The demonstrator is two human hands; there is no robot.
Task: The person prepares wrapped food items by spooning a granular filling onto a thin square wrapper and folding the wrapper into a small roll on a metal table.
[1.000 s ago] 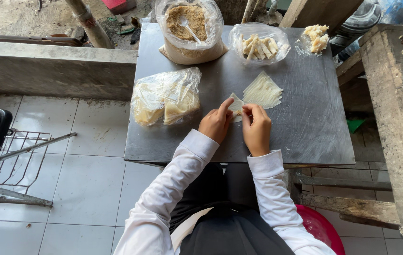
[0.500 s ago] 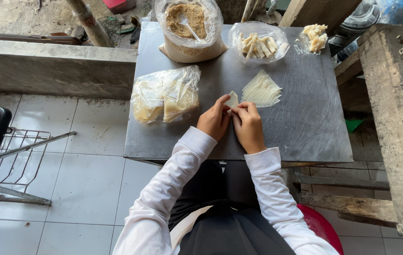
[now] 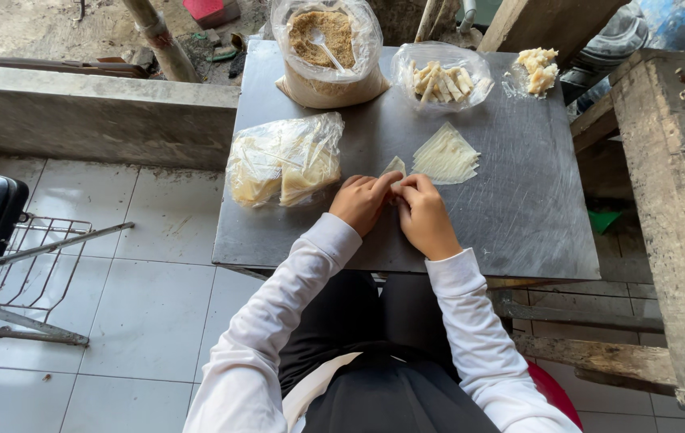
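Both hands, left (image 3: 361, 202) and right (image 3: 425, 216), have closed in, pinching a wrapper (image 3: 395, 167) pointing up-away; bag (image 3: 328, 50) holds crumbs.

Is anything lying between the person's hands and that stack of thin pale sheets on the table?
Nothing visible does. The left hand and right hand meet over one small pale sheet, and the stack lies just beyond the right hand, with only bare table between. The plastic bag sits off to the left.
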